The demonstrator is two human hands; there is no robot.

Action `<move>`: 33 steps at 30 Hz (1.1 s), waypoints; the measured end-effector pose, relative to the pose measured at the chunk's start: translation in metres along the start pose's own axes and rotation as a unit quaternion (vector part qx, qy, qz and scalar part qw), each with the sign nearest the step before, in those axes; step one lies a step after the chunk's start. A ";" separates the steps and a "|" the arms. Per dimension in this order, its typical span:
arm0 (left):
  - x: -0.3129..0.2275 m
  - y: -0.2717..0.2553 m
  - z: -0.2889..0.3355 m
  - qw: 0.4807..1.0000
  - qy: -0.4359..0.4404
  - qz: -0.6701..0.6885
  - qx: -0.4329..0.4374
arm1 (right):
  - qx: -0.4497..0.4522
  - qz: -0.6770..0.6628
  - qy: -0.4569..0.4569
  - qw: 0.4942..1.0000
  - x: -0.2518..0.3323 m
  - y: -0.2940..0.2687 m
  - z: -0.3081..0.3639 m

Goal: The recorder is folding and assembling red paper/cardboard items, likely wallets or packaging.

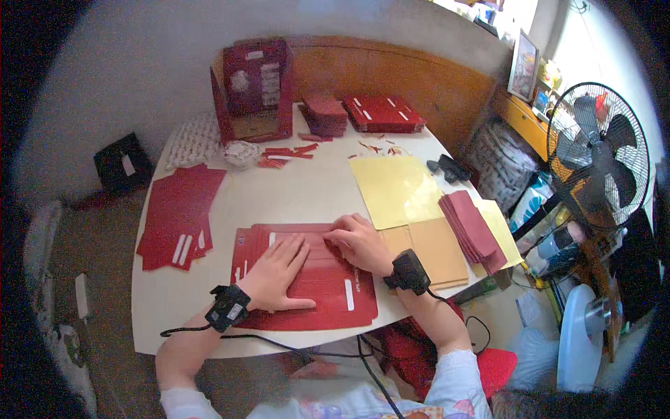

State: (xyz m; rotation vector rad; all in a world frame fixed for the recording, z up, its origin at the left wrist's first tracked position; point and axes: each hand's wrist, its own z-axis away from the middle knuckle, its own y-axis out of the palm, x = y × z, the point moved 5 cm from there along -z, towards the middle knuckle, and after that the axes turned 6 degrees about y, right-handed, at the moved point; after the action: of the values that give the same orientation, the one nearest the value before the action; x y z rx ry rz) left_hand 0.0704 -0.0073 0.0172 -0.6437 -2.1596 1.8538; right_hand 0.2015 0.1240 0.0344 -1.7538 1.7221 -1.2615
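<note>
Red printed sheets (328,309) lie flat near the front edge of the white desk (286,195), straight ahead of the person. The left hand (278,271) rests palm down on them, fingers straight and thumb spread, gripping nothing. The right hand (360,244) is at their upper right part, its fingers bent inward; whether they pinch an edge I cannot tell.

Just right of the sheets lie tan cards (438,250), with a yellow sheet (398,188) behind and a dark red folded bundle (471,227) beside them. More red pieces (180,209) overlap at the left. Toward the back stand an open red box (285,105) and a flat red stack (385,117), with red scraps (285,155) nearby. A black fan (598,148) stands off to the right.
</note>
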 end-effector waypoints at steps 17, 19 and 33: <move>0.002 -0.002 0.010 0.998 -0.032 -0.002 -0.062 | 0.103 -0.509 0.319 0.793 -0.049 -0.033 0.028; -0.001 -0.007 0.010 0.997 -0.036 0.019 -0.068 | 0.120 -0.524 0.327 0.777 -0.045 -0.035 0.026; 0.002 -0.009 0.012 0.995 -0.049 0.047 -0.076 | 0.014 -0.588 0.367 0.721 -0.020 -0.009 0.006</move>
State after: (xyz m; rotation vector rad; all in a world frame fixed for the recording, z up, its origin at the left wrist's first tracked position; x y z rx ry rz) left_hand 0.0618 -0.0175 0.0233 -0.7107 -2.3919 1.8153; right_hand 0.2146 0.1420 0.0313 -2.6281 0.5636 -2.7478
